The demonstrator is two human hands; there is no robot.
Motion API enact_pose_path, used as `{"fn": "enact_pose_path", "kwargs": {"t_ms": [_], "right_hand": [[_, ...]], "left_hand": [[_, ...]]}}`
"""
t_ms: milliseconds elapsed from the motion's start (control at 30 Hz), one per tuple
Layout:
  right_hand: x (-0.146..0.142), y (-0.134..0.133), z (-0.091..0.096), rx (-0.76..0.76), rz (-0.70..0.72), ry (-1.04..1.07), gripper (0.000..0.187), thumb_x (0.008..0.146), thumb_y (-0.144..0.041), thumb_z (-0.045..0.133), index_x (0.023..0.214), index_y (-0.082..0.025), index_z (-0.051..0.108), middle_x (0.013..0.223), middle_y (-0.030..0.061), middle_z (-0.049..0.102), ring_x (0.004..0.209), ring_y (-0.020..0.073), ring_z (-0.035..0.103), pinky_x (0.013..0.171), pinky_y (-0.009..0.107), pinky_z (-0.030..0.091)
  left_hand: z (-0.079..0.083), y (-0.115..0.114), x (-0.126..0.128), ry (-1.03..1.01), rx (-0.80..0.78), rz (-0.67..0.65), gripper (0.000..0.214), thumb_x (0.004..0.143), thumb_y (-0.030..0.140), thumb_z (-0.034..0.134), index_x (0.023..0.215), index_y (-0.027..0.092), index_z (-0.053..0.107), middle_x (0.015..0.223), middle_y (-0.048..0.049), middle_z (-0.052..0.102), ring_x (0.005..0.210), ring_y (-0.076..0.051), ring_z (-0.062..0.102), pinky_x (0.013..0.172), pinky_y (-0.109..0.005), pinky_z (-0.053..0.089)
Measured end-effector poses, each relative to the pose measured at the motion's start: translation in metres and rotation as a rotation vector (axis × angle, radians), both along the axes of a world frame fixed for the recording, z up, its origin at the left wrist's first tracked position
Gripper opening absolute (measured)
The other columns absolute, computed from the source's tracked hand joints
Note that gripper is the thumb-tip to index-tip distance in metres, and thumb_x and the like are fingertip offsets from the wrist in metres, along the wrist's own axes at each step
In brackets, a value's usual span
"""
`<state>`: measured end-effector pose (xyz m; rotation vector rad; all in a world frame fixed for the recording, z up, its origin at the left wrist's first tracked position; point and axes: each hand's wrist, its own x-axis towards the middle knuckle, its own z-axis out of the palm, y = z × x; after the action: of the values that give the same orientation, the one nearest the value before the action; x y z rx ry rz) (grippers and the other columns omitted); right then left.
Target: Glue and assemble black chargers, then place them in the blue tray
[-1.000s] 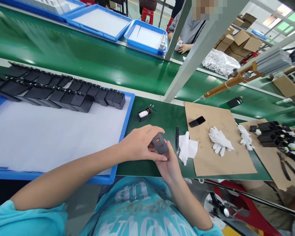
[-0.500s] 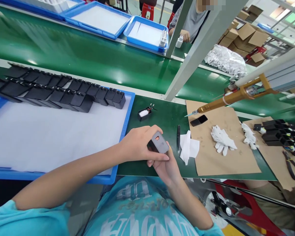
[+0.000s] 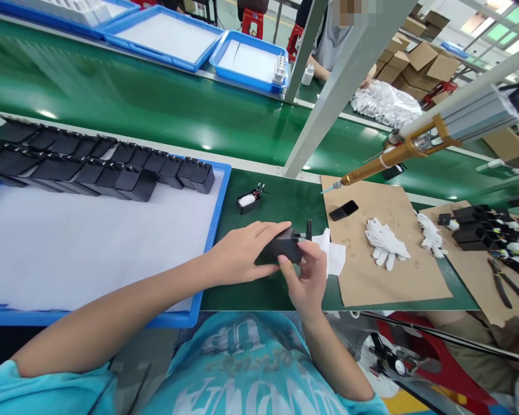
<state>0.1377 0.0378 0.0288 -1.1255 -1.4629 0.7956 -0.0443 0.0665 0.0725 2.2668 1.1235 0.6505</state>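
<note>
Currently, the left hand (image 3: 239, 253) and right hand (image 3: 308, 279) are gripping the black charger (image 3: 288, 246) between them, its long axis running side to side, the right hand sitting nearer the prongs (image 3: 302, 236).

Shirt print only, with no word surely readable.
The wearer's turquoise shirt (image 3: 285, 377) carries lettering in rows: a short white row (image 3: 237, 336) uppermost in view, a fainter greyish row (image 3: 253, 363) beneath, then large white letters (image 3: 242, 396) cut by the lower edge; folds and foreshortening distort them.
</note>
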Motion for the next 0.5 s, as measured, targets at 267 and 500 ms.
{"fn": "enact_pose_path", "kwargs": {"t_ms": [267, 500], "right_hand": [[0.005, 0.003, 0.008, 0.432, -0.008, -0.427, 0.039, 0.085, -0.021, 0.065, 0.121, -0.03, 0.054, 0.112, 0.0103, 0.063, 0.099, 0.0244, 0.067, 0.08, 0.044, 0.061], [0.007, 0.009, 0.007, 0.347, 0.093, -0.492, 0.045, 0.087, -0.022, 0.062, 0.129, -0.028, 0.05, 0.119, 0.01, 0.067, 0.109, 0.0246, 0.067, 0.081, 0.037, 0.062]], "left_hand": [[-0.006, 0.002, 0.002, -0.098, -0.067, -0.078, 0.064, 0.085, 0.024, 0.058, 0.143, 0.026, 0.031, 0.116, -0.0086, 0.059, 0.103, -0.023, 0.061, 0.086, -0.036, 0.051], [-0.013, 0.007, 0.0, -0.061, -0.111, -0.06, 0.073, 0.081, 0.026, 0.063, 0.145, 0.026, 0.029, 0.125, -0.0088, 0.059, 0.105, -0.024, 0.062, 0.087, -0.037, 0.051]]}}
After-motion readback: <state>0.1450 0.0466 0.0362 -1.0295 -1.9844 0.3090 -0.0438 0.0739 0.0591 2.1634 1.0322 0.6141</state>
